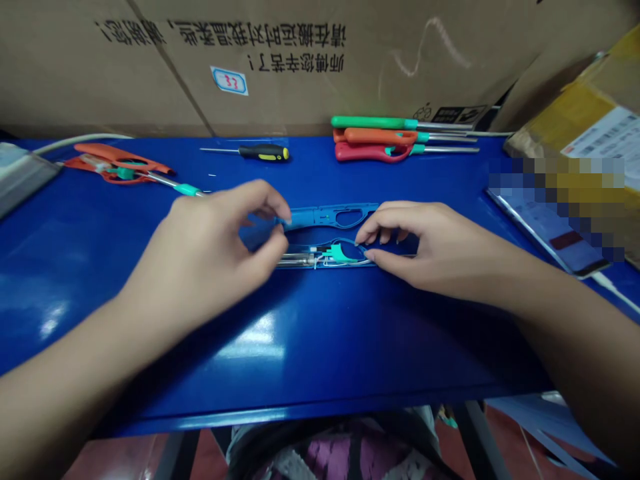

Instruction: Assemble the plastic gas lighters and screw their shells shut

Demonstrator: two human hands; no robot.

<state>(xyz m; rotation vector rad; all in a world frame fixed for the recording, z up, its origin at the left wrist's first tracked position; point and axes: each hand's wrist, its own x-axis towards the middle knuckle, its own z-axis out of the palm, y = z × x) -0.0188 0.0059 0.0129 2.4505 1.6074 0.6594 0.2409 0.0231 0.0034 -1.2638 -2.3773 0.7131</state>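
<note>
Two blue halves of a lighter casing lie side by side in the middle of the table. My left hand [225, 233] curls over the left end of the far casing half [327, 217], thumb and index finger closed on its edge. The near casing half [345, 263] holds a clear tube [297, 260], a mint-green trigger [339, 252] and thin white wires. My right hand [415, 240] pinches the right end of this near half between thumb and fingertips. The left ends of both halves are hidden behind my left hand.
An opened orange lighter [120, 163] lies at the back left, a screwdriver [265, 152] at the back middle. Several assembled lighters [375, 137] are stacked to its right. A phone [550, 227] with a cable rests against a taped box [595, 133]. A large carton [300, 93] stands behind.
</note>
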